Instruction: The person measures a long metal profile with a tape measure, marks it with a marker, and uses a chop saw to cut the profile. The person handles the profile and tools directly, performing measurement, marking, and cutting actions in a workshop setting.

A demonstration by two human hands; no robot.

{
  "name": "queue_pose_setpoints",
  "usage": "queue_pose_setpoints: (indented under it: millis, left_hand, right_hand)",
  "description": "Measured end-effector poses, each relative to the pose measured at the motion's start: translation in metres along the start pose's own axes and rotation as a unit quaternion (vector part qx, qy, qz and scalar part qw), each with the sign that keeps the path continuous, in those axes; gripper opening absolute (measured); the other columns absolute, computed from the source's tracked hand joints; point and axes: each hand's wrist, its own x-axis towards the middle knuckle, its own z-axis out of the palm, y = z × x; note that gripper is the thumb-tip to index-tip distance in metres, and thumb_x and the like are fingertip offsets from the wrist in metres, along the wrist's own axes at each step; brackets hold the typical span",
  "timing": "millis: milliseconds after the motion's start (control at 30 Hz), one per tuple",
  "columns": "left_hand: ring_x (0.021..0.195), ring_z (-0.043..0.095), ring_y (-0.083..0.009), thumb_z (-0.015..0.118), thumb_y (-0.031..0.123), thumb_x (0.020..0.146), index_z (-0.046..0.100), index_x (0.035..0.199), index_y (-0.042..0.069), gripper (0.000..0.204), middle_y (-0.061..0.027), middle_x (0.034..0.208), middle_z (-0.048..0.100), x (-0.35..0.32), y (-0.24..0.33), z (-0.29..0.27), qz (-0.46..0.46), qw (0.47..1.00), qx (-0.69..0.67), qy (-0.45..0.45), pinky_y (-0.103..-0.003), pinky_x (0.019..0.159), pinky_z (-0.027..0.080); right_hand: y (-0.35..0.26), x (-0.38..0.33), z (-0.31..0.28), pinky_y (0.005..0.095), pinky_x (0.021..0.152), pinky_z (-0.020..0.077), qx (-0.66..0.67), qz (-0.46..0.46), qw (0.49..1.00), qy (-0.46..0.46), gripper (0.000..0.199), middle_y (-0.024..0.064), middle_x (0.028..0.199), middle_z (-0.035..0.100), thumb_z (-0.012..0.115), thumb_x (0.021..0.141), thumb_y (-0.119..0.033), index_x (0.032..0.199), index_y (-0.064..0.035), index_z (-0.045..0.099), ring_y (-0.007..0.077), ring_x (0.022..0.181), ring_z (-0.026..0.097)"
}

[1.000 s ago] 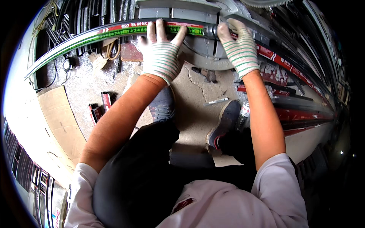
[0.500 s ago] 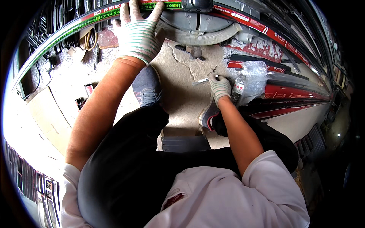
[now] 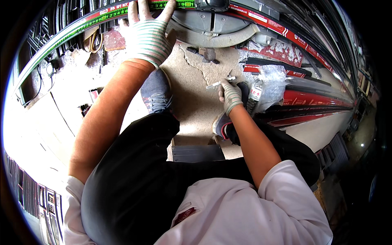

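My left hand [image 3: 149,38], in a white glove with green stripes, lies with fingers spread over a long metal profile [image 3: 67,36] at the far edge. A green measuring scale [image 3: 104,17] with dark marks runs along that profile on both sides of the hand. My right hand [image 3: 232,96], gloved too, is closed around a slim white pen [image 3: 213,85] above the floor, right of the middle. One pen end sticks out to the left of the fingers, the other beyond them. Its tip cannot be made out.
Beyond the hands stands a grey round machine base [image 3: 188,23] with a curved pale rim. A water bottle [image 3: 255,90] and a clear plastic bag [image 3: 272,81] are beside my right hand. Red-wrapped profiles [image 3: 314,98] stretch rightward. My shoes [image 3: 157,92] flank the cracked floor.
My right hand has drawn slightly left and nearer, and the pen has turned in its fingers. My left hand stays on the profile.
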Motion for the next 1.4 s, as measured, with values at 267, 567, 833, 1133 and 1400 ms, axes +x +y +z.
queue_pose_setpoints:
  millis: [267, 567, 833, 1133, 1400]
  left_hand:
    - [0.138, 0.036, -0.0567, 0.075, 0.034, 0.08, 0.053, 0.15, 0.024, 0.074, -0.0375, 0.151, 0.038, 0.0, -0.002, -0.002, 0.001, 1.0, 0.002, 0.003, -0.073, 0.107, 0.031]
    - [0.144, 0.033, -0.052, 0.076, 0.039, 0.08, 0.044, 0.155, 0.038, 0.082, -0.0284, 0.158, 0.034, -0.001, -0.011, 0.021, -0.005, 0.999, 0.046, 0.012, -0.069, 0.107, 0.036]
    - [0.144, 0.03, -0.0554, 0.076, 0.043, 0.078, 0.046, 0.154, 0.036, 0.082, -0.0315, 0.159, 0.03, 0.0, -0.011, 0.017, -0.015, 1.0, 0.018, 0.004, -0.07, 0.11, 0.032]
    - [0.146, 0.027, -0.0532, 0.076, 0.036, 0.077, 0.041, 0.157, 0.036, 0.087, -0.033, 0.159, 0.026, 0.001, -0.011, 0.011, -0.022, 0.999, 0.009, -0.036, -0.072, 0.112, 0.026]
    - [0.148, 0.025, -0.0536, 0.075, 0.034, 0.078, 0.039, 0.158, 0.036, 0.088, -0.0332, 0.161, 0.024, 0.0, -0.011, 0.013, -0.022, 0.999, 0.005, -0.042, -0.073, 0.112, 0.025]
  right_hand:
    - [-0.061, -0.048, 0.028, 0.0251, 0.048, 0.0406, 0.165, -0.15, 0.951, -0.215, 0.012, 0.0005, 0.077, 0.058, 0.067, 0.102, -0.021, 0.102, -0.0105, 0.061, 0.0114, 0.061, 0.057]
    - [-0.134, -0.083, 0.083, 0.0244, 0.055, 0.0532, 0.173, -0.299, 0.9, -0.266, 0.013, 0.007, 0.085, 0.068, 0.072, 0.098, -0.013, 0.103, -0.0076, 0.062, 0.013, 0.065, 0.065]
    - [-0.157, -0.085, 0.132, 0.0241, 0.056, 0.0545, 0.064, -0.405, 0.873, -0.265, 0.013, 0.0054, 0.084, 0.069, 0.071, 0.098, -0.011, 0.106, -0.0058, 0.062, 0.0103, 0.065, 0.065]
    - [-0.158, -0.084, 0.142, 0.024, 0.076, 0.0556, -0.019, -0.424, 0.863, -0.275, 0.012, 0.002, 0.092, 0.066, 0.068, 0.095, 0.001, 0.103, -0.0051, 0.062, 0.0085, 0.084, 0.065]
    - [-0.166, -0.083, 0.139, 0.0246, 0.072, 0.0558, -0.101, -0.414, 0.86, -0.281, 0.011, 0.0033, 0.093, 0.071, 0.069, 0.097, -0.009, 0.107, -0.0036, 0.067, 0.0077, 0.083, 0.067]
